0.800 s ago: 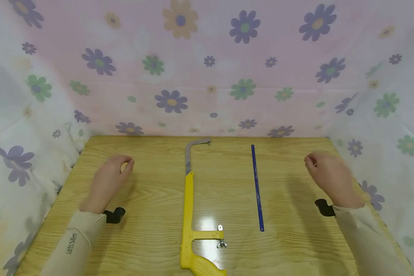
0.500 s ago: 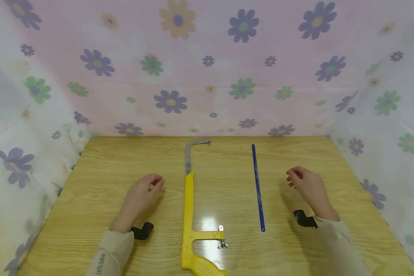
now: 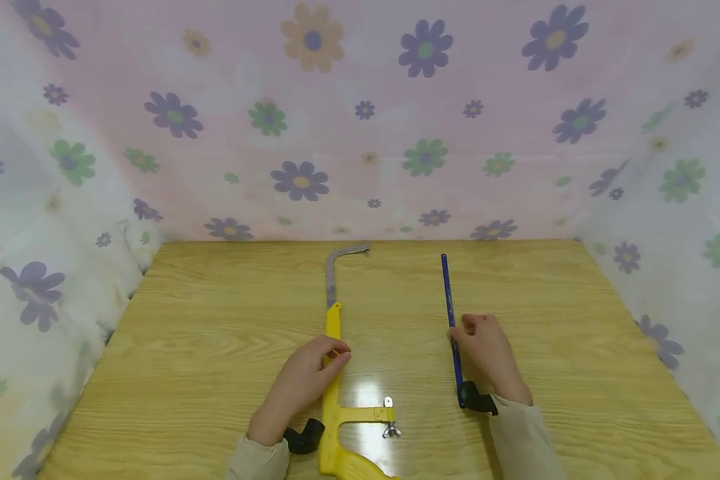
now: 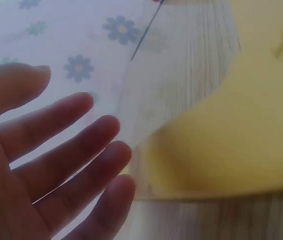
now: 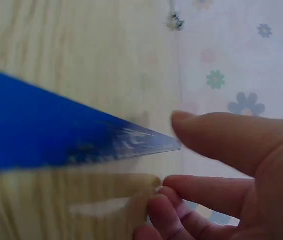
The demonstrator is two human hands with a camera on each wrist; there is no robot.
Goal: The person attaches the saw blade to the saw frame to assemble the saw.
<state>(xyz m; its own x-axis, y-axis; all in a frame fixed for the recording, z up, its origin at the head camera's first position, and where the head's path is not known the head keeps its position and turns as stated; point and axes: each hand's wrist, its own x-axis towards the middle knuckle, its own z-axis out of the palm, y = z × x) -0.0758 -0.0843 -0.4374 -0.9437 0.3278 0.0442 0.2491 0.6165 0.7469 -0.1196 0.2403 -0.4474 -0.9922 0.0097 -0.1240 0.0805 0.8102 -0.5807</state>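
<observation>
A yellow hacksaw frame [image 3: 333,420] with a grey metal front arm lies on the wooden table [image 3: 216,293], its handle towards me. My left hand [image 3: 303,377] is over its yellow spine. In the left wrist view the left fingers [image 4: 76,155] are spread and loosely bent, apart from the yellow frame [image 4: 231,135]. To the right lies a narrow blue hacksaw blade [image 3: 448,293], separate from the frame. My right hand [image 3: 489,350] is at the blade's middle. The right wrist view has a gap between thumb and fingers, with the blade [image 5: 46,130] running towards it.
A wing nut [image 3: 391,430] hangs at the end of the frame's short crossbar. Black wrist mounts [image 3: 305,437] stick out beside both wrists. Flower-patterned cloth [image 3: 348,133] borders the table at the back and sides.
Both hands have moved inward and towards me from the table's sides, the left to the hacksaw frame, the right to the blade. Frame and blade lie where they were.
</observation>
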